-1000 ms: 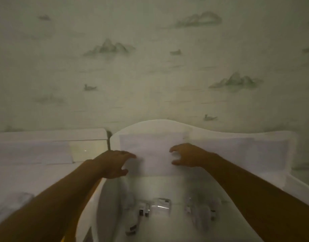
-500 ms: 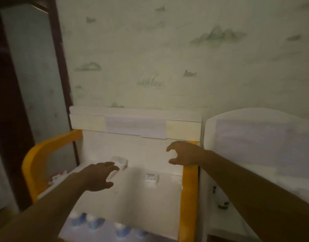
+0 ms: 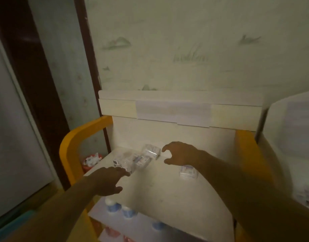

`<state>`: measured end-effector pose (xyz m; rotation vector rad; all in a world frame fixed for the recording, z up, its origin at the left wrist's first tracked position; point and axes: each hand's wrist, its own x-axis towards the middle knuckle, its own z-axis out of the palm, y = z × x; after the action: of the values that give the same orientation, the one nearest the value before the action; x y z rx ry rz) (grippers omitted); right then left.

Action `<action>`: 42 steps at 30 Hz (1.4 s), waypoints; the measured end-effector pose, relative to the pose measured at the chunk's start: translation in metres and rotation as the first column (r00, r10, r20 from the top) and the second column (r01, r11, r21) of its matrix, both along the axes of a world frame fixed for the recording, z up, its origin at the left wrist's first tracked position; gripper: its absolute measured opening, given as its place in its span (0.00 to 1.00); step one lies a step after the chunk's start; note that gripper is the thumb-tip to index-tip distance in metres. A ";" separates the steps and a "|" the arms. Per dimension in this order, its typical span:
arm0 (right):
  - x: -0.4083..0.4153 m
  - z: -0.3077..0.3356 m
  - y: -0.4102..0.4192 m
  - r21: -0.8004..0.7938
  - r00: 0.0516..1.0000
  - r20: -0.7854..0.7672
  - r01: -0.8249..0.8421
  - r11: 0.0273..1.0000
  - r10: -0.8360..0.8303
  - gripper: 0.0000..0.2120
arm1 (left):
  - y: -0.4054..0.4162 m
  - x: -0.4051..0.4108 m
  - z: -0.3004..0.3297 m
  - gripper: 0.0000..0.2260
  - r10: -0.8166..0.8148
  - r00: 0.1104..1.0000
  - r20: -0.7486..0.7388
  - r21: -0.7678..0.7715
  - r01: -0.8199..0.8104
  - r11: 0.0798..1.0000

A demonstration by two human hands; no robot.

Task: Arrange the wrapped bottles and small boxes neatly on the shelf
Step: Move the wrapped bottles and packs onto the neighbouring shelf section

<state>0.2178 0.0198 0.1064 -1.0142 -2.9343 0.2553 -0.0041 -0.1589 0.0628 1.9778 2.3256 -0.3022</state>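
Both hands reach over the white shelf (image 3: 167,193) between its orange side rails, and neither holds anything. The left hand (image 3: 108,182) is open, fingers stretched toward the loose cluster of wrapped bottles (image 3: 123,162) and small boxes (image 3: 143,159) at the far left of the shelf. The right hand (image 3: 180,154) is open and curled like a claw just right of the clear wrapped box (image 3: 151,151). One more box (image 3: 187,172) lies apart, under the right wrist. The gathering step looks about to begin; next, each hand must close on an item and line it up.
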 end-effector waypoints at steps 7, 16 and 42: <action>-0.013 -0.052 0.079 -0.080 0.979 0.027 0.202 0.976 -0.200 0.24 | 0.077 -0.039 0.004 0.23 0.004 1.000 0.008 0.021 -0.004 1.000; -0.016 -0.113 0.132 -0.232 0.923 0.299 0.315 0.920 -0.241 0.37 | 0.171 -0.070 -0.025 0.25 -0.153 0.988 0.007 0.067 0.153 0.986; -0.020 -0.092 0.108 -0.125 0.849 0.197 0.517 0.847 -0.490 0.40 | 0.278 -0.097 -0.054 0.35 -0.525 0.851 0.014 0.115 0.520 0.846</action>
<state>0.1978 0.1276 0.0141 -1.8633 -2.6633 0.4318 -0.1012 0.1192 0.0086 2.6194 1.7587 -0.1566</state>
